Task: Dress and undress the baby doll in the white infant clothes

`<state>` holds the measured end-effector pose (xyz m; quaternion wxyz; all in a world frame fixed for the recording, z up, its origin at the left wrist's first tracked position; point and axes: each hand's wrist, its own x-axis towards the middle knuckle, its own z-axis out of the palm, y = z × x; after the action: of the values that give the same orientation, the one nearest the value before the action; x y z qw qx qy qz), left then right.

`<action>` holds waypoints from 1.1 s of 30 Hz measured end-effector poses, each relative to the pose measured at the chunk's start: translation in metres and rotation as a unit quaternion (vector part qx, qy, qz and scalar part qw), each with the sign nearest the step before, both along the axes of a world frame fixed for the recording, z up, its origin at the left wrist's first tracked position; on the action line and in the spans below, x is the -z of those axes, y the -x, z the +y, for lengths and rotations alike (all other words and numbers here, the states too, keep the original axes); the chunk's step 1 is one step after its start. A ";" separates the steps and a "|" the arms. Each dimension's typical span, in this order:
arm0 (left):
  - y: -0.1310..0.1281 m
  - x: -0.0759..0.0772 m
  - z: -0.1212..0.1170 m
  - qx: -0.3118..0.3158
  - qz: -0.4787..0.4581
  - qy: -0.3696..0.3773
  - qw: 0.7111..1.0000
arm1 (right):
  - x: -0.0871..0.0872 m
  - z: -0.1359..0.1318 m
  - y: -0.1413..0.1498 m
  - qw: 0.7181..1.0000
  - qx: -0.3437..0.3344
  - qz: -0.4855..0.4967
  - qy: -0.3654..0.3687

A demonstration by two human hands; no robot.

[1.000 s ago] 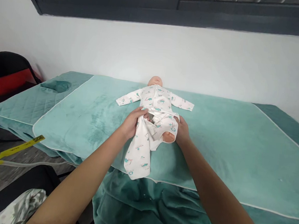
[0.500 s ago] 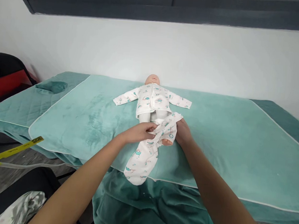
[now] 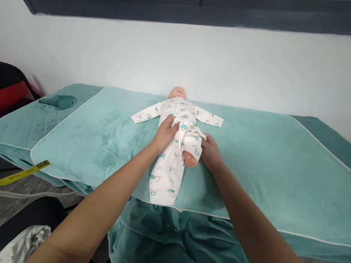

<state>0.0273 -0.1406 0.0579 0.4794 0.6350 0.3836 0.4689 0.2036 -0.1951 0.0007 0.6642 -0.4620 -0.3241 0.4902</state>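
A baby doll (image 3: 177, 92) lies on its back on the green bed, its head toward the wall. It wears a white printed long-sleeved top (image 3: 208, 116). Matching baby trousers (image 3: 166, 180) are bunched around its lower body, with one trouser leg lying flat toward me. A bare doll foot (image 3: 190, 159) pokes out of the other leg opening. My left hand (image 3: 165, 134) pinches the waistband at the doll's middle. On the other side, my right hand (image 3: 209, 151) is closed on the waistband edge. The doll's other leg is hidden.
The bed cover (image 3: 258, 163) drapes over the front edge, and a face hole (image 3: 58, 101) shows at the left end. A black chair (image 3: 7, 88) with red stands at the left. A yellow tag (image 3: 21, 175) hangs on a pale cable. Patterned cloth (image 3: 24, 245) rests on a dark seat at lower left.
My left hand dropped onto the trousers, then rose with the waistband toward the doll's belly. The doll's white thighs, visible half a second ago, are covered. My right hand stays by the waistband edge.
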 end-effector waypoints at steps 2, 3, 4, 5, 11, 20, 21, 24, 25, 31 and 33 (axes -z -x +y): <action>-0.002 0.004 0.004 0.035 0.026 -0.022 0.999 | -0.007 0.000 -0.002 0.999 0.027 -0.021 -0.011; -0.003 0.006 0.006 0.046 0.036 -0.031 0.998 | -0.012 0.000 -0.003 0.999 0.033 -0.035 -0.025; -0.004 0.008 0.009 0.048 0.045 -0.033 0.997 | -0.019 -0.001 -0.003 0.997 0.032 -0.052 -0.042; -0.005 0.010 0.012 0.045 0.048 -0.031 0.997 | -0.027 -0.002 -0.001 0.995 0.026 -0.075 -0.060; -0.022 0.010 0.025 -0.011 -0.014 0.014 1.000 | -0.073 0.005 0.018 0.949 -0.055 -0.306 -0.051; 0.014 -0.014 0.006 0.083 -0.015 0.107 0.991 | -0.085 0.028 0.002 0.922 -0.165 -0.351 -0.017; 0.022 -0.016 0.003 0.119 -0.008 0.141 0.983 | -0.084 0.029 0.002 0.929 -0.157 -0.335 -0.016; 0.040 -0.018 -0.005 0.232 0.053 0.195 0.952 | -0.082 0.032 0.007 0.952 -0.126 -0.279 -0.013; 0.042 -0.017 -0.006 0.245 0.066 0.198 0.947 | -0.081 0.034 0.010 0.961 -0.124 -0.247 -0.013; 0.029 -0.008 -0.005 0.157 -0.071 0.198 0.965 | -0.080 0.038 0.023 0.971 -0.229 -0.067 0.007; 0.021 -0.006 -0.003 0.116 -0.107 0.205 0.966 | -0.082 0.036 0.026 0.953 -0.288 -0.086 0.018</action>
<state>0.0061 -0.1437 0.0634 0.6890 0.5090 0.3418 0.3865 0.1779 -0.1587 0.0830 0.4554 -0.4016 -0.4905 0.6250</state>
